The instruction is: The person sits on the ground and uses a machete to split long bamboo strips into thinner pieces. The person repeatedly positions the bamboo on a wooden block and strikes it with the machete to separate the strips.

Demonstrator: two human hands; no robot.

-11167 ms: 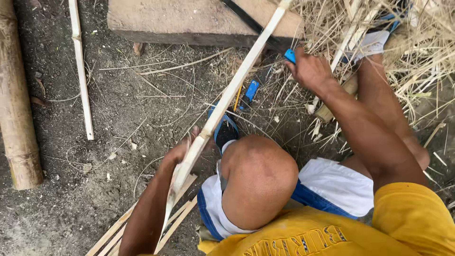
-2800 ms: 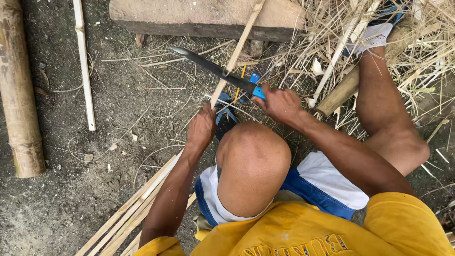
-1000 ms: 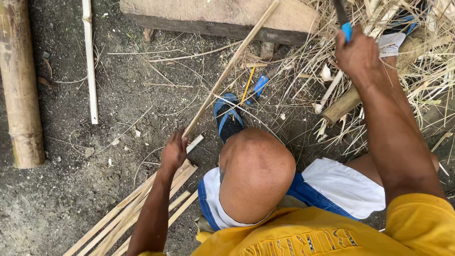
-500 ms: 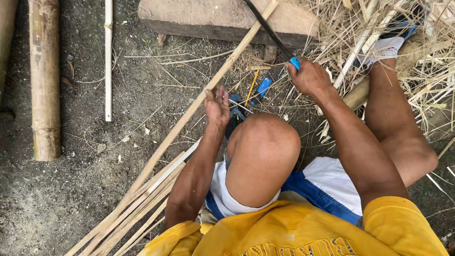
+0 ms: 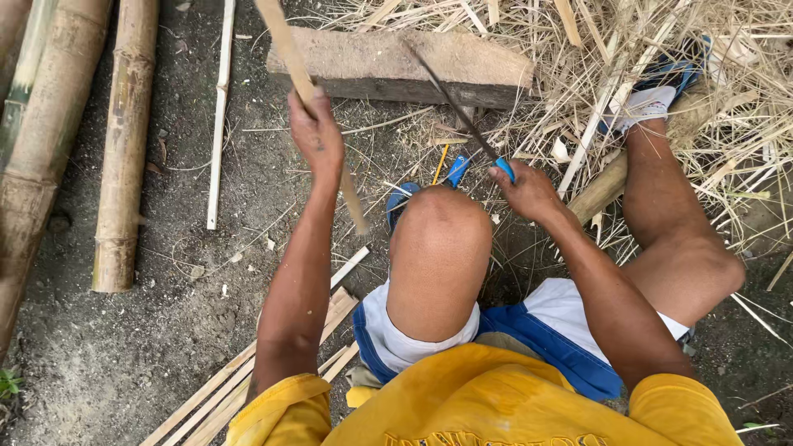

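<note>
The left hand [image 5: 316, 136] is clenched around a flat, pale bamboo strip [image 5: 291, 56], lifted clear of the ground; the strip runs from the top edge of the view, through the fist, and ends just beside the raised bare knee [image 5: 439, 239]. The right hand [image 5: 529, 192] grips the blue handle of a long knife [image 5: 453, 101], fingers wrapped tight, its dark narrow blade slanting up across a rough, grey-brown wooden block [image 5: 396, 64] that lies on the dirt.

The ground is packed dark soil with scattered dry fibres. At the left lie thick round bamboo poles [image 5: 124, 157], yellow-brown with ringed nodes and mottled skin, and beside them a thin pale split stick [image 5: 220, 116]. More flat split strips [image 5: 248, 384] lie fanned on the soil under the left forearm. At the upper right is a tangled heap of straw-coloured bamboo shavings [image 5: 702, 91], into which the person's other leg reaches. A blue sandal [image 5: 400, 202] peeks out in front of the knee. Yellow shirt and blue-and-white shorts fill the bottom edge.
</note>
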